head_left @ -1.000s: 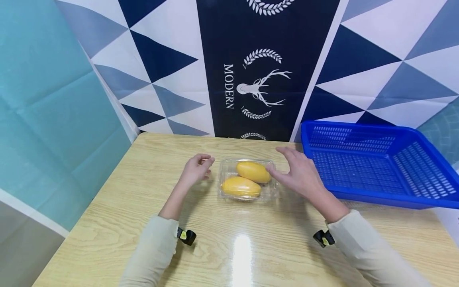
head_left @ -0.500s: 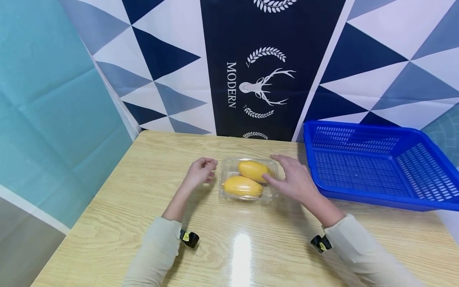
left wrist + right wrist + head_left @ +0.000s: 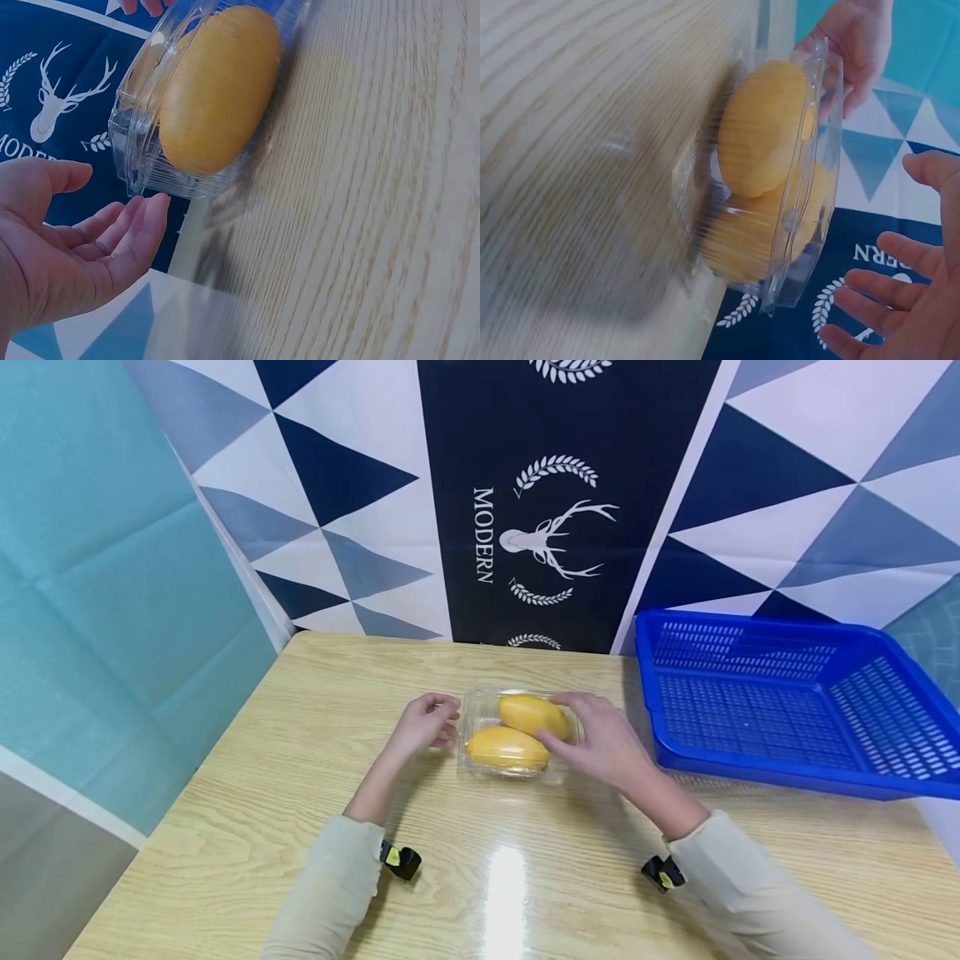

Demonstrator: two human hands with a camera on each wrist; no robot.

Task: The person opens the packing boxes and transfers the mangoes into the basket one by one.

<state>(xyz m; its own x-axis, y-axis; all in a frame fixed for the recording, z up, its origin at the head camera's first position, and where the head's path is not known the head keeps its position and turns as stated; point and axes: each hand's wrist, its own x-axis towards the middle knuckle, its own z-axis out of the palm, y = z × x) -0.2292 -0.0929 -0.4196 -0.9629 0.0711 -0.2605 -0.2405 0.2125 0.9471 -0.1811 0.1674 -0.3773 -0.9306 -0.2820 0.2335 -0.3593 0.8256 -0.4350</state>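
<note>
A clear plastic clamshell box [image 3: 468, 714] with its lid down sits on the table, holding two yellow mangoes, a far one [image 3: 528, 714] and a near one [image 3: 506, 747]. My left hand [image 3: 425, 724] is just off the box's left side; in the left wrist view its relaxed fingers [image 3: 142, 229] come close to the box end, and whether they touch it I cannot tell. Over the box's right end hovers my right hand [image 3: 600, 739], thumb and fingers spread. The right wrist view shows its fingers [image 3: 885, 289] apart from the lid, holding nothing.
A blue perforated plastic basket [image 3: 750, 710] stands at the right, close behind my right hand. The wooden table [image 3: 450, 860] ends at a patterned wall covering [image 3: 536, 527] at the back and a teal cloth [image 3: 112, 568] on the left.
My right hand has moved left over the right end of the box. My left hand has shifted slightly right toward the box. The box and mangoes stay in place.
</note>
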